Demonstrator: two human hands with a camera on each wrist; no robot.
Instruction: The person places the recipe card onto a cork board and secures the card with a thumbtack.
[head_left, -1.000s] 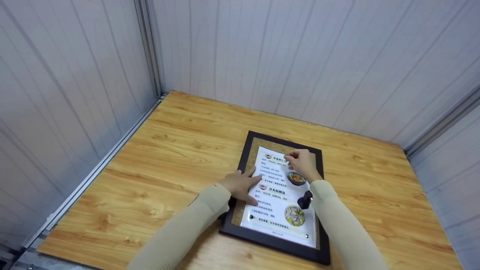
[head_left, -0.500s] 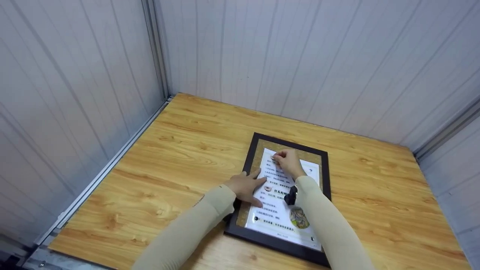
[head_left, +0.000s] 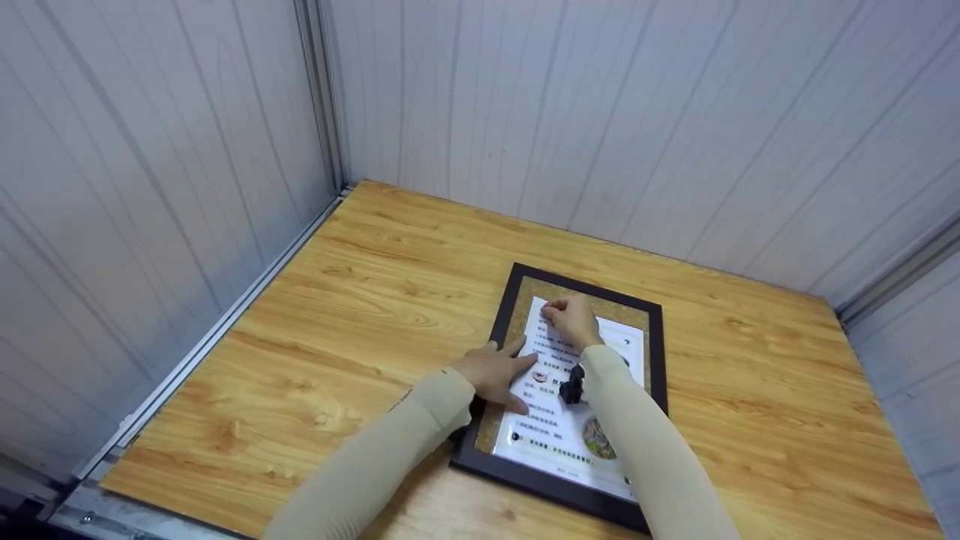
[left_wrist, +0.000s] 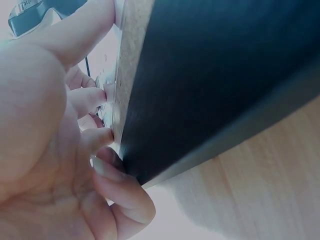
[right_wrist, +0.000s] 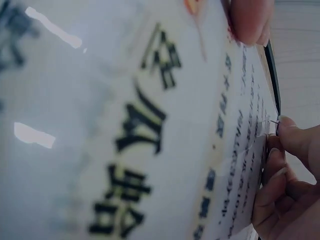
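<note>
My left hand [head_left: 495, 371] lies flat on the left side of the dark picture frame [head_left: 652, 360], which rests flat on the wooden table [head_left: 360, 300], toward the near right part of it. My fingers [head_left: 525, 367] there are fairly straight and spread, their tips reaching onto the left edge of the white menu sheet [head_left: 559, 435] that sits inside the frame, with the thumb pointing up along the gold mat border [head_left: 525, 300]. From the left wrist view, my fingertips [left_wrist: 95, 97] press right against the sheet's edge where it meets the mat, and the little finger [left_wrist: 122, 192] curls at the frame's dark outer edge [left_wrist: 215, 85]; they press rather than clasp. My right hand [head_left: 574, 321] rests at the sheet's upper left corner, fingers bent down so their tips meet the paper. In the right wrist view one fingertip [right_wrist: 250, 20] bears on the printed surface [right_wrist: 125, 125], which is blurred and very close. Whether that hand pinches something small or only presses the sheet, I cannot tell. A small black device [head_left: 572, 388] sits on my right wrist, above the sheet. Grey panelled walls [head_left: 600, 112] close in the table behind and to the left.
</note>
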